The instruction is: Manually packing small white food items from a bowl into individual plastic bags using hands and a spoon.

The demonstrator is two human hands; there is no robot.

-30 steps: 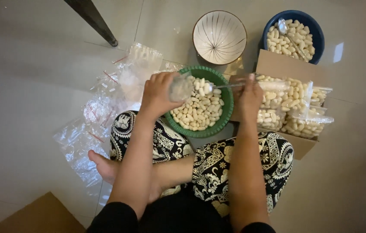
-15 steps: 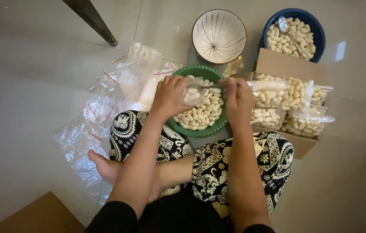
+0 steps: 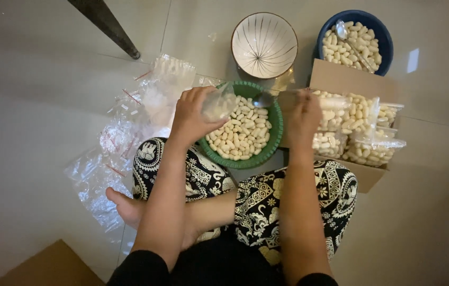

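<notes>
Head view. Left hand [image 3: 190, 114]: fingers pinched on small clear bag [image 3: 218, 106], bag held above left rim of green bowl [image 3: 276, 127]. Right hand [image 3: 303, 114]: fingers closed around metal spoon [image 3: 265, 99], spoon bowl held over white pieces [image 3: 240, 132] heaped in green bowl. Filled bags [image 3: 359, 132] stacked in cardboard box [image 3: 349, 79], right of bowl. Empty bags [image 3: 129, 122] spread on floor, left. Striped bowl [image 3: 264, 45] and blue bowl [image 3: 378, 26] placed beyond.
</notes>
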